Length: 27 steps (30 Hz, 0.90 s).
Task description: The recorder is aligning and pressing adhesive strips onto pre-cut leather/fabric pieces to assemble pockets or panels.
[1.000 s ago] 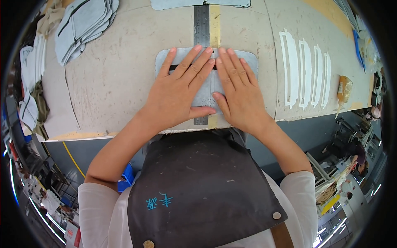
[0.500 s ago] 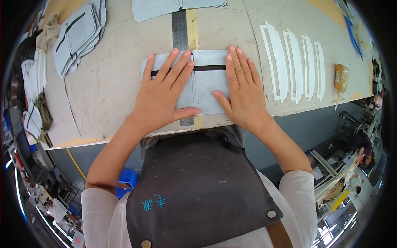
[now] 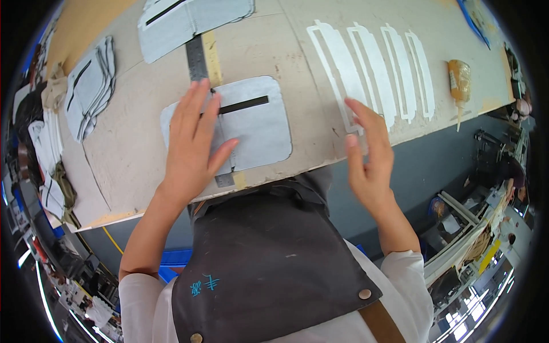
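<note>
Leftmost white strip (image 3: 345,66) runs lengthwise up-left from nearer right hand (image 3: 373,157), digits parted; left hand (image 3: 191,146), thumb splayed, over grey panel (image 3: 262,130).

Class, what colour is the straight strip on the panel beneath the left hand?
The strip is black; it shows best in the head view.

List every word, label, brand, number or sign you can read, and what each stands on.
Dark apron: turquoise characters on its front, large enough to see, but I won't copy them out.
Dark ruler: fine markings, too small to read.
Amber bottle: marks on its side, too small to read.
Light grey panel beneath the left hand: no text that I can see.
Elsewhere: nothing legible.
</note>
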Tool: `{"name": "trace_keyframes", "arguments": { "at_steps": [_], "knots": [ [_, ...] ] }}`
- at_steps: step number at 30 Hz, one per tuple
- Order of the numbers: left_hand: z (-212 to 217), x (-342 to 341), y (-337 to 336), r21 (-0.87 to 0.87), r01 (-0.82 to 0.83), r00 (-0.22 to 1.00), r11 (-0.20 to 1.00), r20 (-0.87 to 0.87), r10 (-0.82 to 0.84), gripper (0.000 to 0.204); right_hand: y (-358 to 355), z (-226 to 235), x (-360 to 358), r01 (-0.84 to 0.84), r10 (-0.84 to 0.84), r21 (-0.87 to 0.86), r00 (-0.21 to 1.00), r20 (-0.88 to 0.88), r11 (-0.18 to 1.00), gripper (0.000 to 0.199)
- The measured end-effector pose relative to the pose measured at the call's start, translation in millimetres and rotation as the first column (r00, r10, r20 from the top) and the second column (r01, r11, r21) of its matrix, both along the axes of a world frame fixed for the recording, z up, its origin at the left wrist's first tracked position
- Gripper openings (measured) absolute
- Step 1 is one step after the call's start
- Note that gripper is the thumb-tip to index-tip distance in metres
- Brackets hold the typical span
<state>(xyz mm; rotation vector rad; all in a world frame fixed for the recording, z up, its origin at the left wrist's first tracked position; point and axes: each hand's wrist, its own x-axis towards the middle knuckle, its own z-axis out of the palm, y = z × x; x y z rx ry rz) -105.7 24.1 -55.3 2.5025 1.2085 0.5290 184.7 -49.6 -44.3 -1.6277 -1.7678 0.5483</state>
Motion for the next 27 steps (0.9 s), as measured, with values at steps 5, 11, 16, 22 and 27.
{"name": "trace_keyframes", "arguments": {
  "at_steps": [5, 11, 16, 22, 27],
  "knots": [
    [-5.3, 80.6, 10.8, 0.097, 0.239, 0.941, 0.966, 0.224, -0.255, 0.046, -24.5, 10.5, 29.5, 0.231, -0.467, -0.451, 0.709, -0.529, 0.862, 0.036],
    [-12.0, 153.0, 11.7, 0.085, 0.386, 0.871, 0.918, 0.295, -0.394, 0.038, -28.0, 12.7, 41.2, 0.091, -0.636, -0.667, 0.419, -0.648, 0.740, 0.042],
    [-22.2, 169.7, 8.3, 0.086, 0.416, 0.877, 0.905, 0.224, -0.425, 0.039, -26.9, 13.9, 45.7, -0.040, -0.635, -0.675, 0.303, -0.711, 0.737, 0.045],
    [-18.6, 172.1, 4.9, 0.114, 0.388, 0.896, 0.914, 0.187, -0.404, 0.044, -25.4, 4.4, 51.4, -0.309, -0.636, -0.585, -0.096, -0.766, 0.750, 0.044],
    [-19.5, 171.1, 2.9, 0.113, 0.377, 0.903, 0.919, 0.176, -0.392, 0.044, -36.9, 11.1, 51.6, -0.278, -0.620, -0.581, -0.077, -0.781, 0.765, 0.044]
  ]
}}
